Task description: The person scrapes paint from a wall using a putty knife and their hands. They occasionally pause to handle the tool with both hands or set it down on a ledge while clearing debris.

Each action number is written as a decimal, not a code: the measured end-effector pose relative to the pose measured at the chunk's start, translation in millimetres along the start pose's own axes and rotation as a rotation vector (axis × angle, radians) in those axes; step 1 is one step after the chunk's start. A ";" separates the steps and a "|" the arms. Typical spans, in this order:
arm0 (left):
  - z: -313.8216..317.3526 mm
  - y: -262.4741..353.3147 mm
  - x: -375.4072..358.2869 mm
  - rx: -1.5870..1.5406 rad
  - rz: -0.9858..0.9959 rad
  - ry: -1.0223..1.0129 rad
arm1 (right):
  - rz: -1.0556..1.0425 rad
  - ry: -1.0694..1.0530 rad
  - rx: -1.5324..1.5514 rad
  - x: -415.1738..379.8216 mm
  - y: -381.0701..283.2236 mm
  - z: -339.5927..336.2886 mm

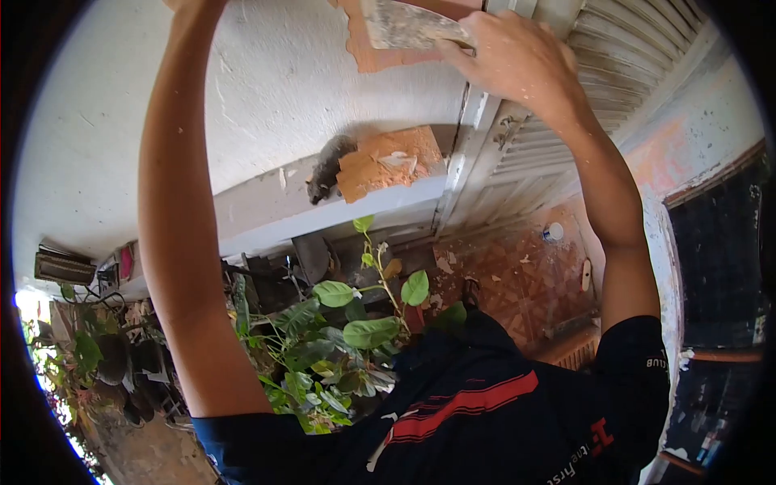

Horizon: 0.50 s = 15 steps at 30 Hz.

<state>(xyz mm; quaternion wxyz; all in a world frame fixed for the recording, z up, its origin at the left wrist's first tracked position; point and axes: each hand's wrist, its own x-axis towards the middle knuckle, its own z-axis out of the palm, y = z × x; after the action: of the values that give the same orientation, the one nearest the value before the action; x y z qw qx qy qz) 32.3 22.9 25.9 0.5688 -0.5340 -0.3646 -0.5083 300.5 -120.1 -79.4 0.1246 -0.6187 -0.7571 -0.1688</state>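
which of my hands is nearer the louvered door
Right. The right hand, gripping a scraper, is up by the edge of the louvered door; contact can't be told. The left hand is farther off to the left, mostly cut off at the top.

The scraper [404, 27] looks like dull, smeared metal from where I stand; the wall [275, 89] is matt and slightly rough, the leaves [370, 332] glossy, the shirt [501, 436] cloth.

The dark short-sleeved shirt [517, 428] bears red streaks [465, 408] and white lettering [571, 464].
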 end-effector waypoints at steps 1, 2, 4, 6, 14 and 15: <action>-1.1 2.1 0.1 -0.014 -0.010 -0.011 | 0.000 0.020 -0.001 3.1 -0.9 -3.8; -2.6 3.5 -0.3 -0.007 -0.007 0.005 | 0.009 -0.023 0.047 5.0 -2.6 -5.9; -6.3 7.2 0.8 -0.021 -0.049 -0.054 | 0.020 -0.056 0.092 8.1 -6.9 -4.6; -9.6 5.8 3.9 0.004 -0.059 -0.074 | -0.115 0.177 -0.016 9.2 -12.3 6.7; -12.4 7.2 4.9 0.009 -0.069 -0.116 | 0.020 -0.031 0.071 7.8 -5.6 -6.0; -13.4 7.0 4.9 0.005 -0.072 -0.118 | -0.017 0.031 0.068 11.0 -13.1 2.2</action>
<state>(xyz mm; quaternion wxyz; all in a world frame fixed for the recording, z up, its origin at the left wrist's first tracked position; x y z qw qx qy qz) 38.4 8.3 26.8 0.5291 -0.5482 -0.4177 -0.4950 285.5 -111.7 -78.3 0.1561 -0.6051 -0.7655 -0.1534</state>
